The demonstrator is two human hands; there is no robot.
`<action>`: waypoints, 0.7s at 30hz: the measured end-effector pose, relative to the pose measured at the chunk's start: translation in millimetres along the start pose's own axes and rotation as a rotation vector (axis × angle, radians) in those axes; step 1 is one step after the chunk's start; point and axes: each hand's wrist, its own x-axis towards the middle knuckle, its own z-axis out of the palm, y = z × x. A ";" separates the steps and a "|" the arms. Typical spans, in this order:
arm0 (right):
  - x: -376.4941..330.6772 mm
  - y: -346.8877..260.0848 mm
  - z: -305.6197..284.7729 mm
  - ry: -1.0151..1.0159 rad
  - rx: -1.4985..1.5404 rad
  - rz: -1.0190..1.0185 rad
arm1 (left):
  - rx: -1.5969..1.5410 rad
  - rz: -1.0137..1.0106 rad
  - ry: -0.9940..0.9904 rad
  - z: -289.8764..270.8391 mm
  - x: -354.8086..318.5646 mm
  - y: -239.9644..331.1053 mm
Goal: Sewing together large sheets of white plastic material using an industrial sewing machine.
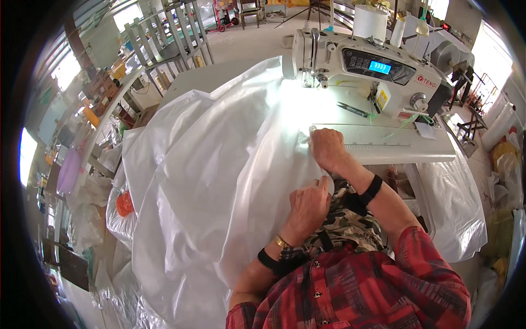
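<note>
A large sheet of white woven plastic (203, 159) drapes over the table's left part and hangs down beside my lap. My right hand (327, 149) is closed on the sheet's right edge, just in front of the sewing machine (350, 63). Nearer to me, my left hand (309, 207) is closed too, with its fingers curled round the same edge. The sheet's far edge lies by the lit needle area (309, 82). On the machine bed, right of the needle, lies a pair of thread snips (353, 109).
A white thread cone (370, 23) stands behind the machine. Loose green thread (402, 127) trails over the bed near a ruler strip (378, 146). A grey metal rack (170, 41) stands at the far left. Clear plastic sheeting (455, 203) hangs at the right.
</note>
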 end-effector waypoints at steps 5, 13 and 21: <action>7.4 -0.6 -3.8 -0.057 -0.015 -0.052 | 0.004 0.013 0.010 3.6 5.2 -4.1; 49.1 2.2 -2.3 -0.079 -0.005 -0.112 | 0.075 0.012 0.008 -3.4 36.3 -19.0; 61.6 12.2 3.8 -0.039 0.004 -0.162 | 0.063 -0.068 -0.012 -0.6 54.7 -27.6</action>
